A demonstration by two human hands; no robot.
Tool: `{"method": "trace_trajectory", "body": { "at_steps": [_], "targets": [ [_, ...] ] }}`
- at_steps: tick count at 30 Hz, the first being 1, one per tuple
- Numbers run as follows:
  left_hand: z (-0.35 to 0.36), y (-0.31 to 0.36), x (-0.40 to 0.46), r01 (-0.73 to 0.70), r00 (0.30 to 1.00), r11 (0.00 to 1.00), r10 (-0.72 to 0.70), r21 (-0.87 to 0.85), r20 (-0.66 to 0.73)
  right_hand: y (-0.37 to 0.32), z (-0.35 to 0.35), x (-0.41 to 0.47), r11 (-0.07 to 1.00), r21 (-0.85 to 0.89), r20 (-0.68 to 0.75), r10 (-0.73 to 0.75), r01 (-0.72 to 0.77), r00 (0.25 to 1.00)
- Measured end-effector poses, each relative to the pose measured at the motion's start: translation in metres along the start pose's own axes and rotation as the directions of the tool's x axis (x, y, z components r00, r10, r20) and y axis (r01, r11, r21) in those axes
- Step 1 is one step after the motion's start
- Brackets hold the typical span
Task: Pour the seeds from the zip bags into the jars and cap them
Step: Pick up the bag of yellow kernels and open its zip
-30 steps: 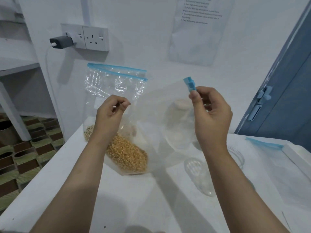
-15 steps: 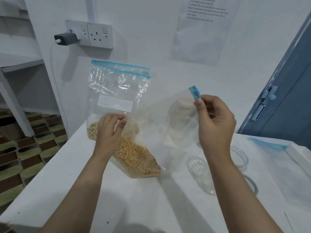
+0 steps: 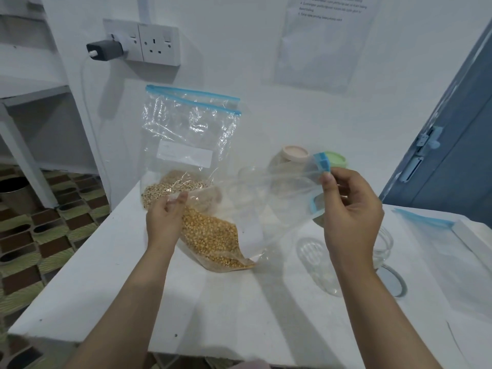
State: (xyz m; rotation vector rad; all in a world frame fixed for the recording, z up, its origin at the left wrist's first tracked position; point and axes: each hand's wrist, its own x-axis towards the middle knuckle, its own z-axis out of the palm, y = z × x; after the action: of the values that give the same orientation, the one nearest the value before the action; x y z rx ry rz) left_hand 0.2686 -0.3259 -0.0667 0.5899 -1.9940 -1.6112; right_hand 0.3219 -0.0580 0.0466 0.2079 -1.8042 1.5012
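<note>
The bag of yellow seeds (image 3: 213,238) lies tipped on the white worktop (image 3: 106,275), with its bottom corner resting there and its top lifted to the right. Behind it, more to the left, I see another bag with pale seeds (image 3: 173,187) standing against the wall. My left hand (image 3: 165,217) pinches the near edge of the yellow bag's mouth. My right hand (image 3: 348,217) pinches the other end, just under the blue slider (image 3: 322,162). An open glass jar (image 3: 383,243) sits behind my right wrist, and its lid (image 3: 394,278) lies beside it. Two capped jars (image 3: 295,155) stand further back. I think the mouth is floppy, so seeds could spill onto the worktop if I tip too fast. My wrist could also bump the open jar, because it is so close.
</note>
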Motion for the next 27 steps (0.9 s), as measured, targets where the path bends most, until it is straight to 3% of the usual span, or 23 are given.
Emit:
{"method": "trace_trajectory", "body": {
  "at_steps": [4,8,13,16,21,27],
  "targets": [
    [0.002,0.003,0.006,0.051,0.994,0.946,-0.078,-0.321,-0.073,0.001,-0.004,-0.002,1.0,-0.007,-0.018,0.004,-0.004,1.0],
    [0.008,0.006,0.006,0.032,0.995,0.917,-0.068,-0.397,-0.076,0.003,-0.009,0.0,1.0,0.008,-0.043,0.024,-0.024,0.999],
    [0.007,0.007,0.016,0.051,0.998,0.966,-0.058,-0.255,-0.022,0.004,-0.013,-0.001,0.999,0.005,-0.045,0.044,-0.044,0.998],
    [0.004,0.009,0.013,0.082,0.993,0.975,-0.097,-0.207,-0.061,0.007,-0.015,-0.004,0.998,0.004,-0.042,0.06,-0.06,0.997],
    [0.005,0.0,0.0,-0.118,0.992,0.971,0.122,-0.21,0.007,0.007,-0.014,-0.003,0.998,0.017,-0.035,0.062,-0.061,0.997],
    [0.006,-0.002,0.0,-0.21,0.975,0.972,0.201,-0.106,-0.093,0.007,-0.016,-0.005,0.998,0.017,-0.021,0.055,-0.054,0.998]
  ]
}}
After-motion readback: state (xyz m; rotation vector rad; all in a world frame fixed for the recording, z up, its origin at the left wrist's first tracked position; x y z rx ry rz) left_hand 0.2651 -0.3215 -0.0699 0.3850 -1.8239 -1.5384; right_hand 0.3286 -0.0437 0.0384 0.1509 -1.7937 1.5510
